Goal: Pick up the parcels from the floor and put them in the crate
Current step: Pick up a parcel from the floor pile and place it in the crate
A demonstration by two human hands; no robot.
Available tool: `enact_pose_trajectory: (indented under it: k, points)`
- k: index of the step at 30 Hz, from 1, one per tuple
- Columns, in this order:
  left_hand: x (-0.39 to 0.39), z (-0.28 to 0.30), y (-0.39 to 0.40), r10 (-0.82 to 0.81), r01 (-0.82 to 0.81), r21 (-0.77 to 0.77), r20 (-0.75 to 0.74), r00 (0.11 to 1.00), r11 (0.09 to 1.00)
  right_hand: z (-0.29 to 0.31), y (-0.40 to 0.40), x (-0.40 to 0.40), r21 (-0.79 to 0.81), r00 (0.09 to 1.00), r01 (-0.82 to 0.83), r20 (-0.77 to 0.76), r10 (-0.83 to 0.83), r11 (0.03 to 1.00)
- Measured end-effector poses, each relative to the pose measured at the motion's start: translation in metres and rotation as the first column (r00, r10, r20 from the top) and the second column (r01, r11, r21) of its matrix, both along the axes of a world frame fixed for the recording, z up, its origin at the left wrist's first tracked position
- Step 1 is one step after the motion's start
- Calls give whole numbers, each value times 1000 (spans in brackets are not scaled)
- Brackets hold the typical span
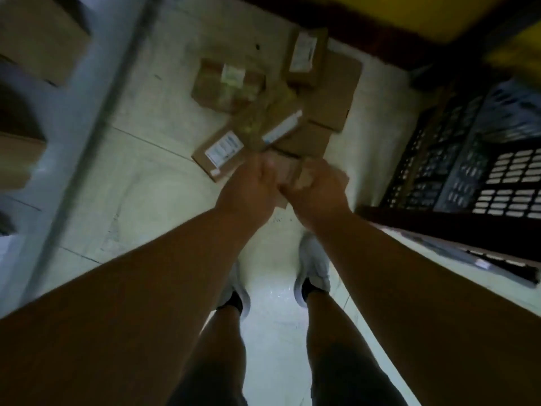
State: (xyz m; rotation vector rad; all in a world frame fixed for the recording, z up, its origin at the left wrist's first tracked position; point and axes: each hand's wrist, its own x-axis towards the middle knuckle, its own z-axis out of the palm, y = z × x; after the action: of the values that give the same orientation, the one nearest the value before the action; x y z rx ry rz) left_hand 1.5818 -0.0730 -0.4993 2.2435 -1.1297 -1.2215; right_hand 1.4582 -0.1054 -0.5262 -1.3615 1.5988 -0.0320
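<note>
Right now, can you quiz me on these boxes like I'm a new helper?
1. True or false: both hands hold one small parcel.
2. Where is the dark crate? A) left of the person B) right of the person C) behind the feet
3. Fill in: the other parcels lie on the ____.

Key:
1. True: the left hand and right hand both keep a grip on it.
2. B
3. floor

Brown cardboard parcels (275, 112) with white labels lie centre frame on pale cream floor tiles (152, 183). A black lattice-patterned crate (456, 171) fills the right; white shoes (314, 268) sit lower centre; a yellow surface (380, 13) is at upper right.
</note>
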Motion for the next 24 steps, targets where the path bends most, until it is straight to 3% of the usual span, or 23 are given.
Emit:
enact_pose_trajectory:
  k: [4,10,20,24]
  points:
    - [1,-123,5,10,-12,166,12,1000,986,-114,10,-14,149,997,62,-45,-56,987]
    - [0,-250,11,-26,28,280,-11,1000,960,-241,6,-15,131,992,94,-101,-81,987]
    - [-39,-341,-51,87,-24,280,-216,973,960,-323,-27,-20,-38,957,-89,-279,75,995]
    - [-38,-353,-63,102,0,305,-319,942,952,-333,-39,-7,-45,943,-28,-333,11,999]
